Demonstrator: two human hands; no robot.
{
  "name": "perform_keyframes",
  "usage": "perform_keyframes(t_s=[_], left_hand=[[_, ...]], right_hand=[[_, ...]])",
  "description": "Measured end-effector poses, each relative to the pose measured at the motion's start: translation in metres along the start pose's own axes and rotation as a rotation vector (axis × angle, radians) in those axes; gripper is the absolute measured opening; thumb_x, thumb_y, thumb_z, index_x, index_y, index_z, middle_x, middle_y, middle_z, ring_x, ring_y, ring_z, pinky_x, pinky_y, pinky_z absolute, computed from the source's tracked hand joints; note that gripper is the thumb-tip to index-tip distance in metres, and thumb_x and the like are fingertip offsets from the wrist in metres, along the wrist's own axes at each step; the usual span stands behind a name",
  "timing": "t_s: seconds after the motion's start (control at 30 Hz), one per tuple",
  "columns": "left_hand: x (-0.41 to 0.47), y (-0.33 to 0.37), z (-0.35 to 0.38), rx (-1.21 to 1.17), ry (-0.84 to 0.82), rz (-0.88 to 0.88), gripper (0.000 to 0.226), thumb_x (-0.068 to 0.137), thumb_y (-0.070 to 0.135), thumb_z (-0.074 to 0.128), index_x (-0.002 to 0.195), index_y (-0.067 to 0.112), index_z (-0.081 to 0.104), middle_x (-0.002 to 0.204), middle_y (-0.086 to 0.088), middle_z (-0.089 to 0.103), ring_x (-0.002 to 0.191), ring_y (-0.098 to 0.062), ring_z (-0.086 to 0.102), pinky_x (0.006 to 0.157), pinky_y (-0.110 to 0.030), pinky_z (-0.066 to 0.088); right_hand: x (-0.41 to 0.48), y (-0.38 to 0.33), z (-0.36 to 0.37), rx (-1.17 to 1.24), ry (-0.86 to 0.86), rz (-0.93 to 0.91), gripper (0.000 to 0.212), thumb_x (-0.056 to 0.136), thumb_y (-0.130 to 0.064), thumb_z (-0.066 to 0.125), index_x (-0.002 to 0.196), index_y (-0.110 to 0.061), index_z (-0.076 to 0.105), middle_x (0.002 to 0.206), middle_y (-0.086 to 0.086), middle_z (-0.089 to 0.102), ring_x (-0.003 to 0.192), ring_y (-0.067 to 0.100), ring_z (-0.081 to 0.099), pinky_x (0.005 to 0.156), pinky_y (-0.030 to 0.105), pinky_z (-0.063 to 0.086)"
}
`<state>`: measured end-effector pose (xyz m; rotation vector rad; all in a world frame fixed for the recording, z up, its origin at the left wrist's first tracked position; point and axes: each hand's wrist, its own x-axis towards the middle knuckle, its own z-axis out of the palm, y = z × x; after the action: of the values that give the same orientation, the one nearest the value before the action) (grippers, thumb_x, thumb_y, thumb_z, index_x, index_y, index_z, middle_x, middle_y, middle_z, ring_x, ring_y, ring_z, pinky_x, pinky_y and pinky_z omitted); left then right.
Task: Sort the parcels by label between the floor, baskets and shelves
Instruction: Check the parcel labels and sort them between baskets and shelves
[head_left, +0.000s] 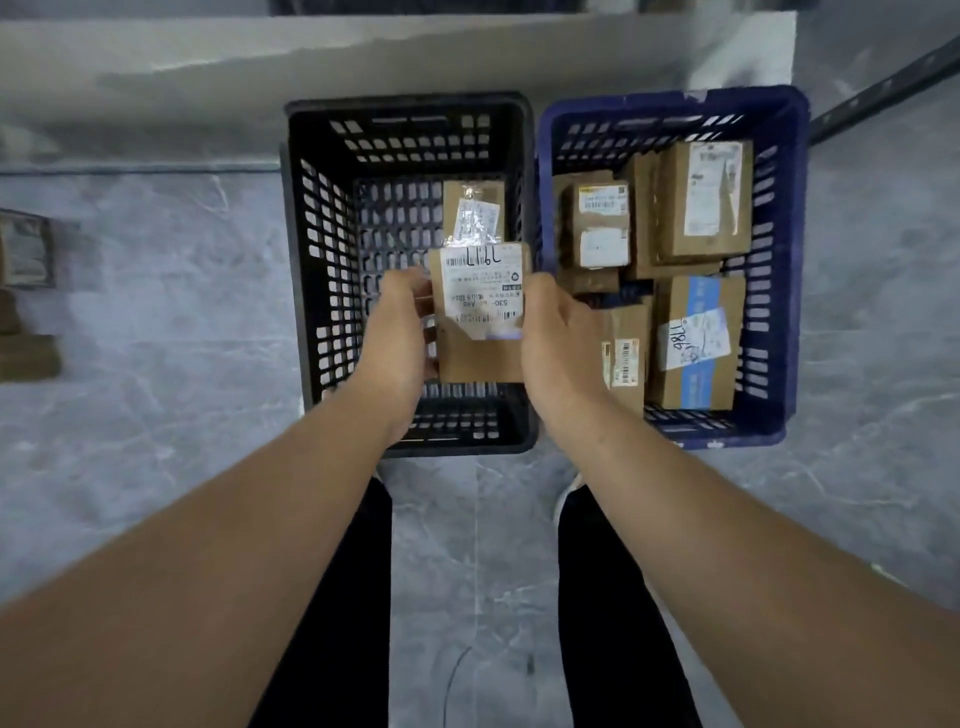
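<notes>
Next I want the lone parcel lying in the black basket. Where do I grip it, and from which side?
Probably its left long edge, reached from above, from the left. The parcel lies flat in the far right corner of the black basket, so only that edge faces bare floor. Its near end is hidden by the held parcel.

Boxes (28, 358) cut off at left edge, parcel (480, 312) label print blurred

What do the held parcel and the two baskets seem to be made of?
Held parcel: brown matte cardboard, by its colour and folded flap; its white label looks like paper under glossy film that glints. Black basket and blue basket: probably moulded plastic, given the uniform colour, slotted lattice walls and slight sheen.
</notes>
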<state>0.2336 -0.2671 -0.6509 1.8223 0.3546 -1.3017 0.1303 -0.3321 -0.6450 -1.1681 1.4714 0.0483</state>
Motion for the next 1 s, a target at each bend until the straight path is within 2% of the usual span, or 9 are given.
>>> perform_keyframes(t_s=[0.13,0.2,0.4,0.53,0.6,0.67,0.77,0.87,1.0], left_hand=[[0.045,-0.036,-0.003,-0.033,-0.017,-0.069,0.048,0.101,0.048,0.032,0.098,0.026,0.074,0.092,0.004,0.078,0.101,-0.023,0.069,0.087,-0.039,0.055],[0.065,-0.050,-0.006,-0.052,-0.007,-0.096,0.049,0.101,0.050,0.031,0.104,0.026,0.074,0.096,0.002,0.079,0.104,-0.024,0.071,0.091,-0.042,0.056],[0.119,-0.085,-0.012,-0.040,0.049,-0.113,0.046,0.102,0.051,0.030,0.101,0.029,0.071,0.080,0.009,0.078,0.091,-0.018,0.072,0.080,-0.037,0.057],[0.157,-0.103,-0.013,-0.020,0.038,-0.147,0.051,0.101,0.054,0.029,0.110,0.026,0.071,0.096,0.003,0.079,0.102,-0.022,0.072,0.087,-0.041,0.057],[0.175,-0.112,-0.011,0.000,0.042,-0.153,0.055,0.101,0.055,0.027,0.110,0.026,0.072,0.093,0.004,0.080,0.101,-0.021,0.072,0.086,-0.040,0.057],[0.194,-0.125,-0.007,0.012,0.020,-0.151,0.061,0.100,0.056,0.024,0.109,0.025,0.075,0.095,0.001,0.080,0.100,-0.022,0.072,0.095,-0.047,0.055],[0.216,-0.143,0.002,0.016,-0.006,-0.166,0.059,0.101,0.054,0.024,0.098,0.026,0.077,0.084,0.004,0.079,0.087,-0.017,0.072,0.091,-0.041,0.056],[0.231,-0.158,0.010,0.025,-0.010,-0.168,0.050,0.101,0.051,0.031,0.093,0.026,0.074,0.080,0.006,0.077,0.094,-0.021,0.070,0.090,-0.039,0.056],[0.240,-0.175,0.015,0.031,-0.042,-0.178,0.048,0.102,0.049,0.033,0.091,0.023,0.071,0.079,0.006,0.076,0.087,-0.017,0.069,0.087,-0.035,0.056]], right_hand=[[0.033,0.034,0.017,-0.021,-0.051,0.057,0.060,0.099,-0.054,0.039,0.118,-0.012,0.077,0.122,0.007,0.077,0.117,0.021,0.068,0.087,0.027,0.050],[0.050,0.051,0.025,-0.022,-0.063,0.077,0.051,0.106,-0.048,0.041,0.119,-0.012,0.075,0.120,0.005,0.077,0.114,0.019,0.068,0.084,0.030,0.048],[0.088,0.088,0.049,-0.057,-0.152,0.104,0.031,0.113,-0.043,0.039,0.121,-0.026,0.063,0.113,-0.011,0.068,0.100,0.001,0.058,0.076,0.021,0.040],[0.116,0.109,0.071,-0.086,-0.156,0.157,0.052,0.112,-0.050,0.037,0.151,-0.020,0.054,0.135,-0.002,0.065,0.112,0.013,0.061,0.086,0.031,0.043],[0.131,0.121,0.083,-0.105,-0.148,0.180,0.055,0.112,-0.051,0.036,0.152,-0.017,0.053,0.143,0.004,0.062,0.116,0.017,0.061,0.090,0.032,0.045],[0.146,0.133,0.093,-0.119,-0.149,0.221,0.062,0.111,-0.055,0.035,0.158,-0.017,0.048,0.152,0.008,0.058,0.131,0.027,0.057,0.104,0.043,0.046],[0.171,0.149,0.105,-0.130,-0.141,0.261,0.059,0.112,-0.058,0.031,0.151,-0.018,0.051,0.141,0.006,0.062,0.119,0.027,0.058,0.090,0.041,0.040],[0.190,0.162,0.114,-0.090,-0.124,0.282,0.060,0.111,-0.062,0.030,0.147,-0.019,0.052,0.139,0.006,0.061,0.121,0.027,0.058,0.092,0.042,0.040],[0.197,0.175,0.126,-0.065,-0.095,0.297,0.089,0.092,-0.075,0.026,0.158,-0.018,0.047,0.154,0.011,0.057,0.140,0.034,0.054,0.116,0.056,0.043]])
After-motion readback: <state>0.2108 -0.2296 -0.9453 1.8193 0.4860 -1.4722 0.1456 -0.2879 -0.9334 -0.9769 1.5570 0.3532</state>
